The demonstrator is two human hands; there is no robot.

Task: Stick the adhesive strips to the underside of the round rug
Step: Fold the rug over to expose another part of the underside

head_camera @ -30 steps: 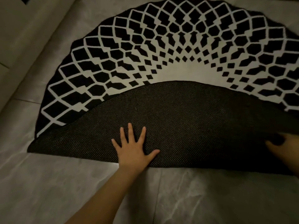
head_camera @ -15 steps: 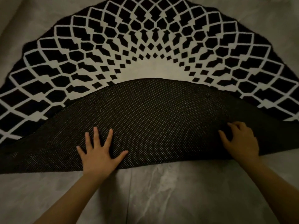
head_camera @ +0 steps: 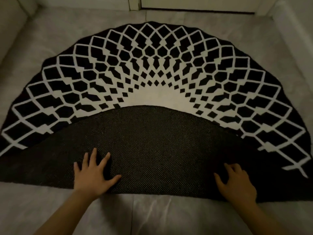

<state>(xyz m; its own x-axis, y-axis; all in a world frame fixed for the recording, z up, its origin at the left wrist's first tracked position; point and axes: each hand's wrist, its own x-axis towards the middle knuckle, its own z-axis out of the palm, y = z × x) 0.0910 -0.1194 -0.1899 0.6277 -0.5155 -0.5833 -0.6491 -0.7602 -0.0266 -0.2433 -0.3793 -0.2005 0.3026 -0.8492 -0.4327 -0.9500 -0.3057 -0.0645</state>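
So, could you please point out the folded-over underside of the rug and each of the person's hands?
rug underside (head_camera: 160, 146): head view, middle of the dark dotted backing.
left hand (head_camera: 94, 178): head view, back of the hand, fingers spread flat.
right hand (head_camera: 237, 185): head view, back of the hand.

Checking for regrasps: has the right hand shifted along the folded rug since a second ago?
Yes. The right hand has come inward from the flap's right end toward the left hand, and now lies on the dark underside.

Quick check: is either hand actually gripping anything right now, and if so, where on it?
Nothing is gripped. The left hand and right hand both rest with spread fingers on the folded-over underside of the rug, near its fold.
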